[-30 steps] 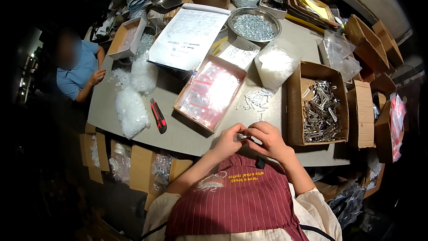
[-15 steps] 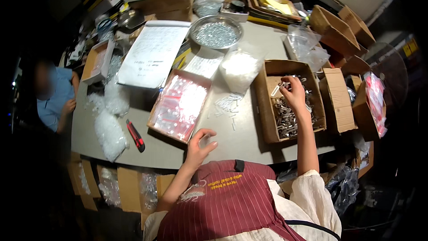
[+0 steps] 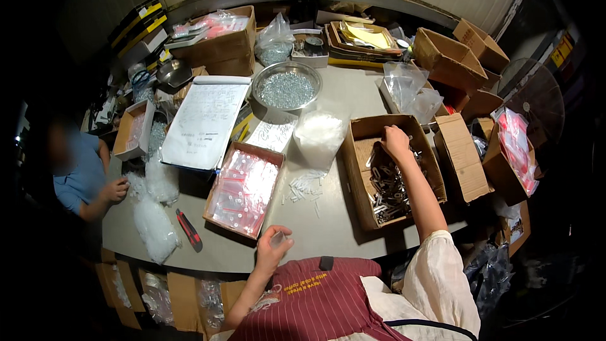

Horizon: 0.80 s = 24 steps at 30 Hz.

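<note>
Over the open cardboard box [image 3: 355, 170] on the right, my right hand [image 3: 396, 145] reaches in with fingers drawn together and pointing down. Any piece in its grip is hidden. Small metal clip-like parts [image 3: 388, 192] lie heaped in that box. Close to the table's front edge, my left hand [image 3: 270, 254] is closed around a small clear plastic bag [image 3: 278, 237]. Just beyond it stands a shallow box [image 3: 208, 208] of small red-edged zip bags [image 3: 243, 189]. Small white plastic pieces [image 3: 306, 186] lie scattered between the two boxes, below a clear bag of white pieces [image 3: 320, 136].
A round metal bowl [image 3: 287, 86] of shiny small parts and a written notepad [image 3: 207, 123] lie farther back. A red-black utility knife [image 3: 189, 230] rests beside a filled clear bag [image 3: 154, 230]. At the left edge, another person's hand [image 3: 115, 189] is near the table. Cardboard boxes [image 3: 464, 156] crowd the right.
The view has tilted up, so the table sits lower. My right hand has turned fingers-down inside the box. My left hand's fingers have curled in around the small bag.
</note>
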Available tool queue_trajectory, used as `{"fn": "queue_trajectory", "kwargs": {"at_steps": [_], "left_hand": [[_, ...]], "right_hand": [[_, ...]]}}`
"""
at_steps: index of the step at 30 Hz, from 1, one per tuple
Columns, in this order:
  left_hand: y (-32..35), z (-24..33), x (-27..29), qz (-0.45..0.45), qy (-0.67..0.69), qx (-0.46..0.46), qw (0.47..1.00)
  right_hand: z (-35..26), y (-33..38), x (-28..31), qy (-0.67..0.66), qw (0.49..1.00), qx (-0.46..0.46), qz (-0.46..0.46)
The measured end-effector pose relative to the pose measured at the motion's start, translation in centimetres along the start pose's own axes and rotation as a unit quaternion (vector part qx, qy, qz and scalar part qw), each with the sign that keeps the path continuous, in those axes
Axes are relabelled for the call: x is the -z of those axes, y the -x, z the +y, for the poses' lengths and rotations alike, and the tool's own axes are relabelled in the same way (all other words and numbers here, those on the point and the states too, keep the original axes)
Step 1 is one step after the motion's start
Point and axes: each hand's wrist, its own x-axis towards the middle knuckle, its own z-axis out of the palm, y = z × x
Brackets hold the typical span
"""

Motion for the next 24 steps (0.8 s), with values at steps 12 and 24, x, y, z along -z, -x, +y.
{"fn": "queue_trajectory", "kwargs": {"at_steps": [12, 24], "left_hand": [[0.4, 0.6, -0.8, 0.006, 0.03, 0.031, 0.999], [0.1, -0.4, -0.7, 0.047, 0.028, 0.012, 0.998]], "right_hand": [[1.2, 0.6, 1.5, -0.008, 0.995, 0.095, 0.039], [2.8, -0.1, 1.4, -0.111, 0.978, 0.057, 0.169]]}}
